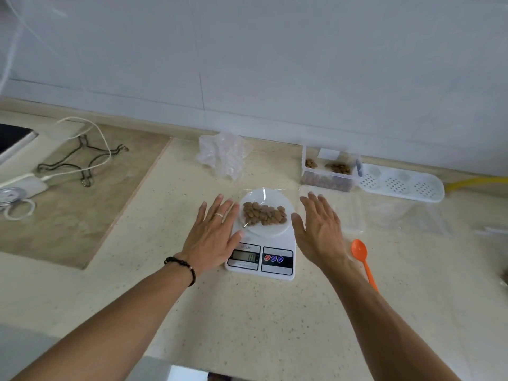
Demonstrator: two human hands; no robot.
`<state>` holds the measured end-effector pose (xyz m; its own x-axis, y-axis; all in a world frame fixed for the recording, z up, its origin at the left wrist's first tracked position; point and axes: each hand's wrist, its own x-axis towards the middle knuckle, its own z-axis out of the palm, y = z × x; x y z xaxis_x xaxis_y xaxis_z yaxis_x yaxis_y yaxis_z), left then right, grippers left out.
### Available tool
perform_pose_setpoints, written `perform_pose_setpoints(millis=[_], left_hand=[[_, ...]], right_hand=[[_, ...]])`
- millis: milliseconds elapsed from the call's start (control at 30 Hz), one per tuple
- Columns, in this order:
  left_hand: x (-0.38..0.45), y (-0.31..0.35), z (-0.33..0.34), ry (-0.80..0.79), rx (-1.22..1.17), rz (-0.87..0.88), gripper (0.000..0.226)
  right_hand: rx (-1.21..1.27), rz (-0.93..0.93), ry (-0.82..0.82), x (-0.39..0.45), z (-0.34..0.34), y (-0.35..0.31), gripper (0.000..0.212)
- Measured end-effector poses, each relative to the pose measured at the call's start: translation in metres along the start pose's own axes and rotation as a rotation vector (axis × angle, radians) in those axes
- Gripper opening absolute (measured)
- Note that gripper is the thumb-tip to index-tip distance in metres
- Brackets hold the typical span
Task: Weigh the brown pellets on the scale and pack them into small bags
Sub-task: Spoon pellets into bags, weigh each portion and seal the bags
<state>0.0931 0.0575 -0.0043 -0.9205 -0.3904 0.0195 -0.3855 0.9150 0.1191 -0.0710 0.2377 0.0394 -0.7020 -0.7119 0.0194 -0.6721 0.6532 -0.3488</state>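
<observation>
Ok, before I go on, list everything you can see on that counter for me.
scale: one, white, centre of the counter, between the hands; display unreadable
pellets: one brown heap in a clear bag on the scale's platform
container: one, clear, holding brown pellets, behind and right of the scale
lid: one, clear, flat in front of the container
spoon: one, orange, beside the right forearm
tray: one, white, perforated, right of the container
crumpled bag: one, clear, behind the scale
flat bags: clear, far right; count unclear
cables: white, far left
wire clip shape: dark metal, among the cables
left hand: open, fingers straight, beaded bracelet and ring
right hand: open, fingers straight
</observation>
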Motion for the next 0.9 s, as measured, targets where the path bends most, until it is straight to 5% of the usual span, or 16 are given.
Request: perform_pose_setpoints(millis=[300,733,900], left_hand=[[0.024,0.004,-0.008,-0.001,-0.014,0.037,0.081],[0.110,0.018,-0.005,-0.080,-0.017,0.198,0.081],[0.131,0.029,-0.010,-0.129,-0.087,0.234,0.066]], right_hand=[[0.178,0.135,0.051,0.005,-0.006,0.007,0.051],[0.728,0.891,0.050,0.030,0.011,0.039,0.053],[1.014,0.844,0.040,0.040,-0.002,0.036,0.035]])
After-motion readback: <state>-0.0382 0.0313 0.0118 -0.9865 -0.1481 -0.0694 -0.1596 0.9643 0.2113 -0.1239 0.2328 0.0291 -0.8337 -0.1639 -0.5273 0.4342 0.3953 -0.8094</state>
